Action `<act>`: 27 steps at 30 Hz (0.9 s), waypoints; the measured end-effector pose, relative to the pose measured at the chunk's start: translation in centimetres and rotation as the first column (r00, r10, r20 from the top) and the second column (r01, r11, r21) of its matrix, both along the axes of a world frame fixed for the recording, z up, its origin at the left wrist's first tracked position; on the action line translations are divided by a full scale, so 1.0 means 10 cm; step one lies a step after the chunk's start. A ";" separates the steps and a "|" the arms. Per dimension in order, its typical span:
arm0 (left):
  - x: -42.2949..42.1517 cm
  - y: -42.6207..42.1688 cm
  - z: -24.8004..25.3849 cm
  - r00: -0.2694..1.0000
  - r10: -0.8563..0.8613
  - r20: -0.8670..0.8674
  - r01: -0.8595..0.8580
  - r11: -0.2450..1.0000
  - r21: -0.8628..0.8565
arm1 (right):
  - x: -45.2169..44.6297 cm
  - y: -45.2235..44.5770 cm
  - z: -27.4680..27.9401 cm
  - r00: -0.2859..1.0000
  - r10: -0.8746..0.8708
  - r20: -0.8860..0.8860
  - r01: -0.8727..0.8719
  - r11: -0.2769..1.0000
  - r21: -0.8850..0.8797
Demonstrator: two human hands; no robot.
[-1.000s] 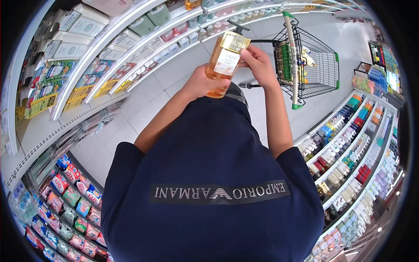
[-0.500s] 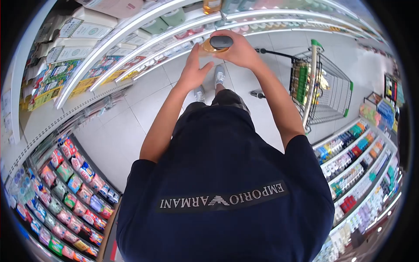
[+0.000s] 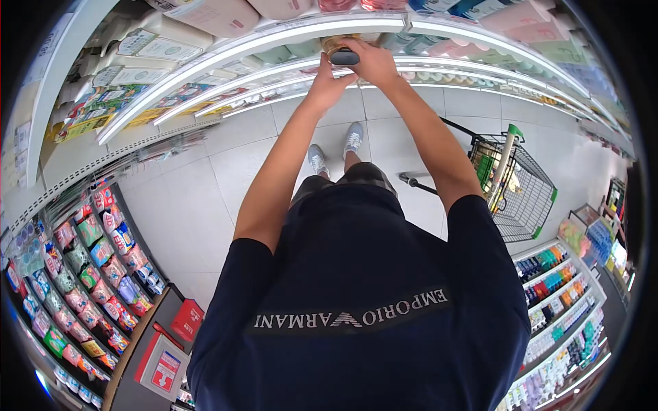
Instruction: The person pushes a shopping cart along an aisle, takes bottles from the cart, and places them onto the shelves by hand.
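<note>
An amber bottle with a dark oval cap (image 3: 345, 57) is held at the edge of the shelf in front of me, seen from above. Wrapped round its right and far side is my right hand (image 3: 374, 64), closed on it. My left hand (image 3: 331, 88) cups the bottle's left and near side, fingers against it and thumb stretched below the cap. The lower part of the bottle is hidden by the cap and my hands.
Lit shelves (image 3: 274, 49) with pink, green and blue bottles curve across the front. A wire shopping cart (image 3: 524, 198) with green trim stands on the right, some goods inside. Packets fill a rack (image 3: 89, 274) at left; a red box (image 3: 187, 320) sits at lower left.
Both hands and the bottle have moved forward and up to the shelf. My left hand, earlier open beside the bottle, has closed in against it. The view has shifted, bringing the red box into sight.
</note>
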State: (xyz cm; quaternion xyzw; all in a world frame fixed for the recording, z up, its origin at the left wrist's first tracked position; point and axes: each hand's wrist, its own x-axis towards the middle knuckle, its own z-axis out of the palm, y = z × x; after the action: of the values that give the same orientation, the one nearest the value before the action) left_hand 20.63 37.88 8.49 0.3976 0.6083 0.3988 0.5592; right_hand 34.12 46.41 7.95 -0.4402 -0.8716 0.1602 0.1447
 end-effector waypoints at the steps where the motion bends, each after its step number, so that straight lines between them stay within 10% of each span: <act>1: -0.01 0.03 -0.06 1.000 0.004 -0.004 -0.004 1.000 0.000 | -0.02 0.03 -0.01 1.000 0.004 -0.004 -0.004 1.000 0.000; 11: -0.06 0.20 0.03 0.999 0.031 0.030 -0.027 0.991 -0.130 | -0.21 0.37 -0.12 0.997 0.010 0.081 0.015 0.954 -0.298; 27: -0.01 -0.20 -0.06 0.987 -0.010 -0.159 0.006 1.000 -0.021 | -0.21 0.54 -0.08 0.994 0.102 -0.031 -0.101 0.994 0.043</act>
State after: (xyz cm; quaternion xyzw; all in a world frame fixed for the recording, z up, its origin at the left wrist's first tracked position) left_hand 20.52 35.85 7.90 0.4249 0.6536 0.3572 0.5145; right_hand 31.98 51.78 7.16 -0.3896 -0.8935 0.1563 0.1598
